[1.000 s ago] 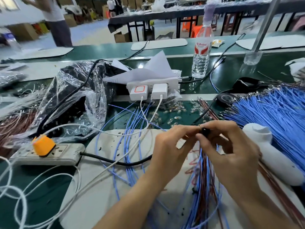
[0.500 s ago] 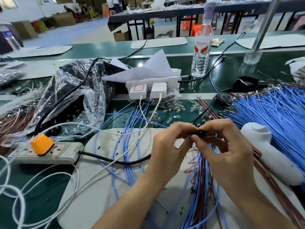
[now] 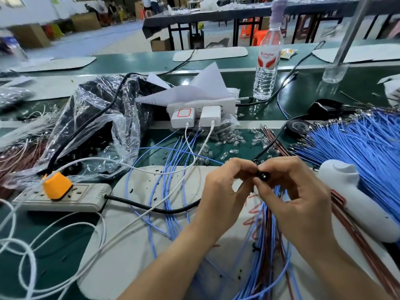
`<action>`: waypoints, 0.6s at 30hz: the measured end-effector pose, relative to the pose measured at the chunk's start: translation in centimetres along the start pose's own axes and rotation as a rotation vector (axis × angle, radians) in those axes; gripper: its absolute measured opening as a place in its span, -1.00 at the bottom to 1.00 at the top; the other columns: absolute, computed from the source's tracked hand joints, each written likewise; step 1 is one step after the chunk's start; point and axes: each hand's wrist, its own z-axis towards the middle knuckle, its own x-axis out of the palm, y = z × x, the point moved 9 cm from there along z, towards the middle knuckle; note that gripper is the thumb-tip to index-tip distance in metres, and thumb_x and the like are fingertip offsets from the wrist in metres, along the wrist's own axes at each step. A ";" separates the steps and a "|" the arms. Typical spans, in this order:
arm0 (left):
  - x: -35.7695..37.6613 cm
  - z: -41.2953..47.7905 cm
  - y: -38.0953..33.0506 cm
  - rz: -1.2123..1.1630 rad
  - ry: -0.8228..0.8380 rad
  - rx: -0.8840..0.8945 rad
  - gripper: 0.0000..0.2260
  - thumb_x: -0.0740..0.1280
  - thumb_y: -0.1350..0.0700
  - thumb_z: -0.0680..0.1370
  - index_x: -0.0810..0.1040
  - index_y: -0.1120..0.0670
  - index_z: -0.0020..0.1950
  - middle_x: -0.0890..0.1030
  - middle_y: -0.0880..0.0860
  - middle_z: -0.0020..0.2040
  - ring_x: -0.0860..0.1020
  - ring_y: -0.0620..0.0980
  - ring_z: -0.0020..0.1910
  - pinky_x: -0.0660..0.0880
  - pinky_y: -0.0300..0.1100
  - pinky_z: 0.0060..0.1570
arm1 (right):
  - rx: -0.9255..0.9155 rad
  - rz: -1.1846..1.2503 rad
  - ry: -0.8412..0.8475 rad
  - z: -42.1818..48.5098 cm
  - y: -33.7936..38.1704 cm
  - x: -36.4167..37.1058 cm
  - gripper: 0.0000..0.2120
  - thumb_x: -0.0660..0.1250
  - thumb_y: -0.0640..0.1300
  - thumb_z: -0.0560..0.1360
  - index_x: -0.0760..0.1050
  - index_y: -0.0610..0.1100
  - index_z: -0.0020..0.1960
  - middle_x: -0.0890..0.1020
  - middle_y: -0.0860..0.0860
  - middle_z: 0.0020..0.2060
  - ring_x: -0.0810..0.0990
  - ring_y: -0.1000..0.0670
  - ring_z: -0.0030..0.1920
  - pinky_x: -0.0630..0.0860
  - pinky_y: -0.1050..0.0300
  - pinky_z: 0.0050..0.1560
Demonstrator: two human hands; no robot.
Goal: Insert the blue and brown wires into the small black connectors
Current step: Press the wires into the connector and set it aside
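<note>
Bottom centre, a loose bundle of thin blue and brown wires (image 3: pixel 267 234) lies on a pale grey mat (image 3: pixel 134 245) covering the green desk (image 3: pixel 43 239). Just above it, the left hand (image 3: pixel 220 191) and right hand (image 3: pixel 298 198) meet fingertip to fingertip, both pinching a small round black connector (image 3: pixel 263 176) held over the wires. To the right lies a white plastic handheld tool (image 3: pixel 355 204). At left, a grey power strip (image 3: pixel 65 197) carries an orange plug (image 3: pixel 56 185). Farther back on the left, a crumpled clear plastic bag (image 3: pixel 93 126) holds small dark parts. A large fan of blue wires (image 3: pixel 357 146) fills the right edge. Behind centre are white chargers (image 3: pixel 194 114), then a clear water bottle (image 3: pixel 267 68), part full.
</note>
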 end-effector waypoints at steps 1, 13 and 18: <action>0.1 0.0 -0.1 0.010 0.006 0.004 -0.88 0.34 0.32 0.46 0.58 0.26 -0.02 0.65 0.10 -0.13 0.63 -0.03 -0.15 0.58 -0.15 -0.09 | 0.003 0.011 0.000 0.0 0.0 0.0 -0.84 0.41 -0.29 0.39 0.53 -0.15 -0.04 0.58 0.01 -0.15 0.58 0.09 -0.19 0.55 0.16 -0.14; -0.2 -0.1 -0.2 0.012 -0.020 0.025 -0.90 0.34 0.31 0.48 0.58 0.25 -0.02 0.65 0.07 -0.14 0.62 -0.10 -0.15 0.57 -0.27 -0.09 | 0.015 -0.022 -0.001 0.1 0.2 0.0 -0.84 0.41 -0.28 0.39 0.54 -0.15 -0.06 0.58 0.01 -0.16 0.58 0.08 -0.19 0.54 0.22 -0.15; 0.0 -0.2 0.1 -0.041 -0.022 0.000 -0.91 0.36 0.30 0.49 0.58 0.24 -0.02 0.65 0.08 -0.14 0.64 -0.09 -0.14 0.57 -0.28 -0.08 | 0.036 -0.011 -0.028 0.1 0.2 -0.4 -0.81 0.44 -0.24 0.39 0.52 -0.04 -0.05 0.59 0.04 -0.19 0.60 0.08 -0.23 0.55 0.21 -0.18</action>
